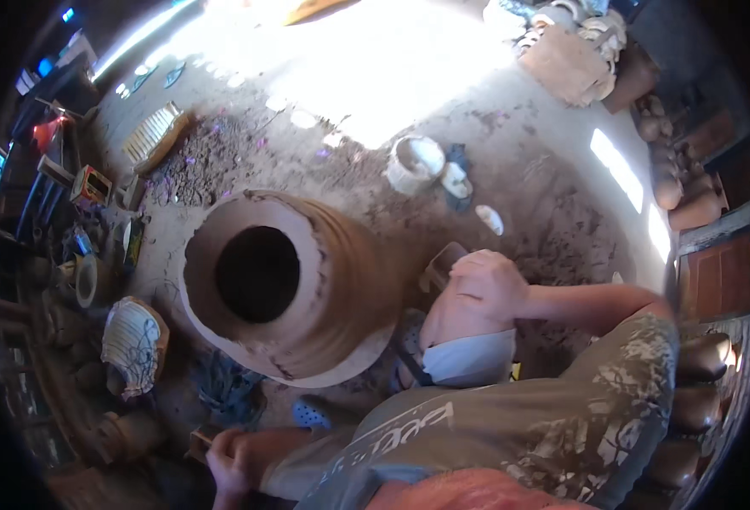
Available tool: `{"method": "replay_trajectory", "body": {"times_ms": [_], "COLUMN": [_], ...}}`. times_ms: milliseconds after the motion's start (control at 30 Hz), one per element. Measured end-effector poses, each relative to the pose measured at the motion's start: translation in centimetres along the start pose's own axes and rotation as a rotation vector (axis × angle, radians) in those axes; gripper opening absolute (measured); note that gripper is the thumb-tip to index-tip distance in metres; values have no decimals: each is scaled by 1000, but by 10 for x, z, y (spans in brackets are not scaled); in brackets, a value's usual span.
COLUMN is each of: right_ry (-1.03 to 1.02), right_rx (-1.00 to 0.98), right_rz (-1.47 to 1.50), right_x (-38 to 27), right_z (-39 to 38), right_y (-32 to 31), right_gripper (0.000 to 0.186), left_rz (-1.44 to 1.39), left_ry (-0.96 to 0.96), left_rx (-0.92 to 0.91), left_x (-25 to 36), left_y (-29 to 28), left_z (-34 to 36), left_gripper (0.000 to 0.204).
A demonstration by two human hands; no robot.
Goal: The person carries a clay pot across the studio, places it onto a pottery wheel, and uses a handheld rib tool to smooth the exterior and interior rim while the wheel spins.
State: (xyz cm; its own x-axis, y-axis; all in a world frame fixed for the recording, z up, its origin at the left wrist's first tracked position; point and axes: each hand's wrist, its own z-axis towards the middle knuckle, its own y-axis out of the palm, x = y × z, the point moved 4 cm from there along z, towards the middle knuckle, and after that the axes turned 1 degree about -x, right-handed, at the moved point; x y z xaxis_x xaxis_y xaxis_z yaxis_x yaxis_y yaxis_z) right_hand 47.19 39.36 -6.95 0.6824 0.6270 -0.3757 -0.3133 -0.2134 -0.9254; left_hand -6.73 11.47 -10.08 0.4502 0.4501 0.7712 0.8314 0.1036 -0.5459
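Note:
A large brown clay pot [349,272] stands before me on a pale round base, its dark mouth facing up and its rim uneven. Near my right knee, my right hand [487,285] is closed round a flat, rectangular brownish piece [447,262] that juts out toward the pot; its exact kind is unclear. My left hand [232,461] is low at the near left, away from the pot. Its fingers are curled on a small flat brown piece [200,444], partly hidden by the hand. Neither hand touches the pot.
A whitish, clay-smeared bucket [417,161] stands beyond the pot, with pale pieces on a dark cloth [458,187] beside it. Ribbed trays [154,136] lie at the left. Clay crumbs litter the floor [298,161]. Brown pots [698,208] line the right side.

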Motion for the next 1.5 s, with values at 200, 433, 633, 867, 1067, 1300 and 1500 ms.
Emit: {"method": "replay_trajectory", "body": {"times_ms": [200,433,633,867,1067,1300,1500], "right_ry": [73,605,1190,1482,1319,1111,1071], "right_rx": [272,991,612,190,-290,-407,-478], "right_rz": [-33,967,645,493,178,7,27], "right_x": [-11,96,182,178,166,152,154], "right_z": [-24,-104,-280,-400,-414,-383,-375], "right_y": [4,45,196,272,304,312,294], "right_gripper": [38,38,23,25,37,29,32], "left_rz": [125,-68,-174,-133,-157,-49,-225], "left_ry": [11,705,369,503,472,327,404], "left_rx": [-105,332,324,441,371,430,414], "left_x": [34,132,173,180,186,166,174], "left_y": [16,43,92,102,100,71,84], "left_z": [7,67,121,119,111,125,118], "left_gripper": [50,90,97,100,92,92,101]}}
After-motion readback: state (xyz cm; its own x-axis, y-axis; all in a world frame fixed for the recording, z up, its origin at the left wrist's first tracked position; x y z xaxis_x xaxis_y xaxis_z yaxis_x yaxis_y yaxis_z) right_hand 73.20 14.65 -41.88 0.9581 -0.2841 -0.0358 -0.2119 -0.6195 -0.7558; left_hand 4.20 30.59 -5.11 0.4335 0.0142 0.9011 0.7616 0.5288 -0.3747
